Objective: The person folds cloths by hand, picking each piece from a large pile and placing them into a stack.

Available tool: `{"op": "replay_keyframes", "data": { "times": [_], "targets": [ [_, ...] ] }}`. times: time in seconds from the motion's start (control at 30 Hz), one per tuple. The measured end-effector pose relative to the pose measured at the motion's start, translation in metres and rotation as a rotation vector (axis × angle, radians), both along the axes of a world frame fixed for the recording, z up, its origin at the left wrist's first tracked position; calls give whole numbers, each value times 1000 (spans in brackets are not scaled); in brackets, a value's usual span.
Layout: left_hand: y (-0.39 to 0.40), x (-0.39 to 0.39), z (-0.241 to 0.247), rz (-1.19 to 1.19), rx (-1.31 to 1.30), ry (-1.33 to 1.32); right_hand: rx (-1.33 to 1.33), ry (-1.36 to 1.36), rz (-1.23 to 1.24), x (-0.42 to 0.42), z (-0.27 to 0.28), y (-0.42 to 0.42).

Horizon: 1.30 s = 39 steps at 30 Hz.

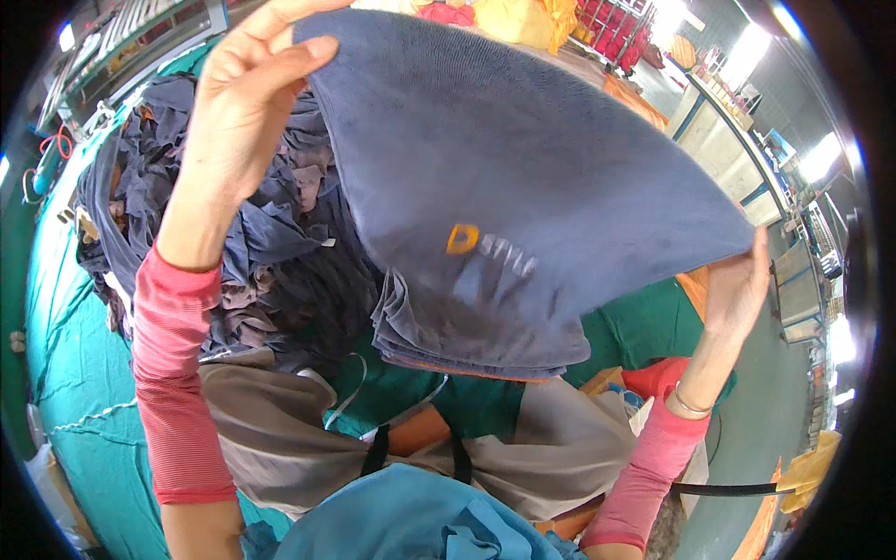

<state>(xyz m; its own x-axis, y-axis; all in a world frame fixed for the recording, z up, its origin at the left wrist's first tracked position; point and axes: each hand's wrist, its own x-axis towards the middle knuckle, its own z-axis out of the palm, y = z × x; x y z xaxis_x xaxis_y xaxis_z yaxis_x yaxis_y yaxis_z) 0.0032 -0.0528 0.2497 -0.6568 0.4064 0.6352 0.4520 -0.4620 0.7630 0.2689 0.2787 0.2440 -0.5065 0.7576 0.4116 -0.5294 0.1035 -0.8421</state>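
A blue-grey fabric cloth (518, 154) is stretched out in the air before me, with an orange mark and pale writing near its lower middle. My left hand (241, 91) pinches its upper left corner between thumb and fingers. At the lower right corner, my right hand (735, 290) holds on, its fingers partly hidden by the fabric. Below the raised cloth lies a flat stack of similar dark cloths (483, 343), its upper part covered from view. To the left spreads a loose heap of crumpled dark cloths (280, 287), some with mauve-grey sides showing.
Green sheeting (77, 329) lies under the heap and around my crossed legs (273, 434). By my right knee are a red item (654, 378) and a cardboard box (602, 381). Yellow fabric (514, 24) is piled beyond, and long tables (728, 140) stand at the right.
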Motion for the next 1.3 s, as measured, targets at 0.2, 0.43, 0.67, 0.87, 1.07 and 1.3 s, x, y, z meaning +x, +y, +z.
{"op": "replay_keyframes", "data": {
  "times": [0.2, 0.43, 0.67, 0.87, 1.07, 1.3],
  "targets": [
    [-59, 18, -33, -290, -208, 313, 219, 10, -17, 75, -33, -2],
    [-47, 58, -87, -696, -773, 6, 182, -462, 11, 88, -105, -16],
    [19, 37, -161, 328, -1123, 735, 712, -1022, -165, 17, -158, 14],
    [49, 101, -208, 23, -1351, 916, 1302, -1449, 342, -7, -195, -39],
    [44, 104, -277, 62, -1332, 909, 1260, -1601, 580, 6, -231, -17],
    [77, 93, -259, 23, -1181, 828, 1309, -1264, 500, 12, -258, 29]
  ]
}}
